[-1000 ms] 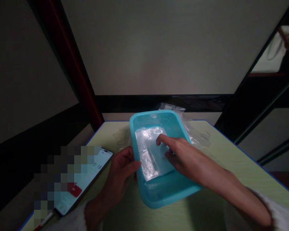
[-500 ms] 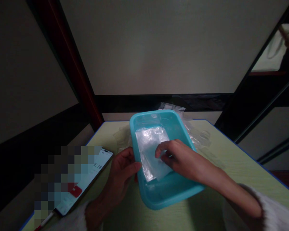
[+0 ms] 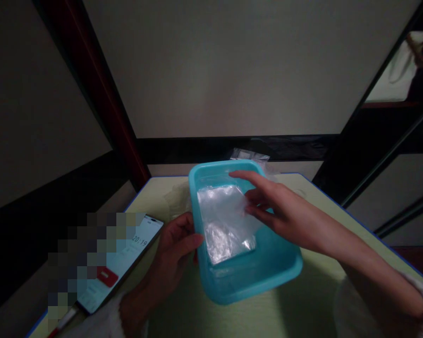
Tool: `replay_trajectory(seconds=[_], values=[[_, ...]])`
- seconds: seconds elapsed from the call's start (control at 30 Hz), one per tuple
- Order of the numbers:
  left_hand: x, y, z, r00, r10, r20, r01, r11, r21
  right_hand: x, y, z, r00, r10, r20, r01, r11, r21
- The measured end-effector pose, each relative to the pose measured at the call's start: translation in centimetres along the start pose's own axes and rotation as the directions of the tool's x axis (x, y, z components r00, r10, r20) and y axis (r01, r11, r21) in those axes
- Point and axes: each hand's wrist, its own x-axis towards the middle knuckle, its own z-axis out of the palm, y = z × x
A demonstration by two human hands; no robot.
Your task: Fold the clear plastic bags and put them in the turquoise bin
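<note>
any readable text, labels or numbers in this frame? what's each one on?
"20:19": on the lit screen of the phone at the table's left edge, beside the left hand.
The rest of the phone screen: part pixelated, part too small to read; the red button shows no legible word.
Teal tray, clear plastic bag inside it, right hand above: no print visible.

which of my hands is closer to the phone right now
Left. Your left hand grips the near left rim of the teal tub, just right of the phone. Your right hand reaches over the tub, farther off.
</note>
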Motion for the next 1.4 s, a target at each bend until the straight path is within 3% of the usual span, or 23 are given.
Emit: replay_trajectory(seconds=[0.2, 0.33, 0.47, 0.57, 0.93, 1.23, 1.4], values=[[-0.1, 0.1, 0.0, 0.999, -0.011, 0.036, 0.011, 1.0, -0.001, 0.4, 0.1, -1.2, 0.996, 0.023, 0.082, -0.037, 0.984, 0.172], [0.0, 0.2, -0.1, 0.998, -0.034, 0.055, 0.034, 0.999, 0.001, 0.6, 0.1, -1.7, 0.985, -0.021, 0.171, 0.01, 0.998, 0.065], [0.2, 0.2, -0.2, 0.996, -0.042, 0.072, 0.042, 0.999, 0.004, 0.7, 0.0, -1.8, 0.979, -0.072, 0.189, 0.09, 0.992, -0.087], [0.2, 0.1, -0.2, 0.996, -0.047, 0.072, 0.048, 0.999, -0.003, 1.1, -0.1, -1.5, 0.967, -0.119, 0.224, 0.146, 0.983, -0.108], [0.0, 0.3, 0.1, 0.996, -0.061, 0.06, 0.061, 0.998, 0.004, 1.5, -1.1, -0.2, 0.964, 0.008, 0.266, 0.04, 0.984, -0.174], [0.1, 0.3, 0.3, 0.998, -0.044, 0.044, 0.044, 0.999, -0.003, 1.0, -1.3, 0.8, 0.994, 0.055, 0.094, -0.029, 0.967, -0.254], [0.1, 0.3, 0.3, 0.999, -0.027, 0.046, 0.027, 1.0, 0.003, 0.1, -1.0, 2.5, 0.99, 0.034, 0.134, 0.005, 0.96, -0.28]])
